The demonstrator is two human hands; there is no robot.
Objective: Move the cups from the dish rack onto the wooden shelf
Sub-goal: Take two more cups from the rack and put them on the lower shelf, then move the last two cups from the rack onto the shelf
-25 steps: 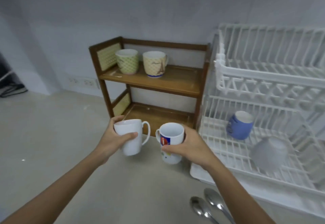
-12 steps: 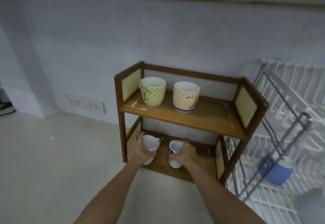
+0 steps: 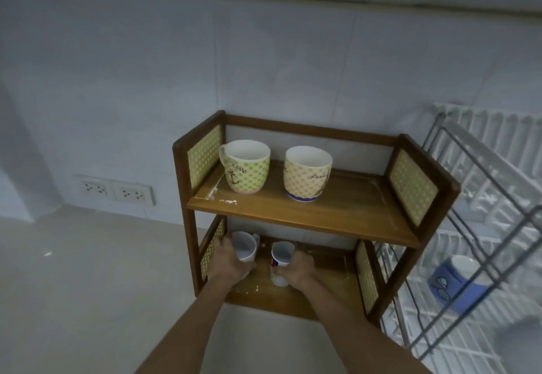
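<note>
Tiled wall (image 3: 146, 80) behind wooden shelf (image 3: 293, 212), beige counter (image 3: 88, 300).

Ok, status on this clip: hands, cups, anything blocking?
Left hand grips white cup, right hand grips logo cup, both on lower shelf. Blue cup remains in rack. Nothing blocking.

Head view, down onto nearby wooden shelf (image 3: 293, 212)

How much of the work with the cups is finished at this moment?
Done: a green cup and a yellow cup stand on the top shelf. In hand: the left hand holds a white cup and the right hand a white cup with a logo at the lower shelf. Left: a blue cup lies in the dish rack.
</note>
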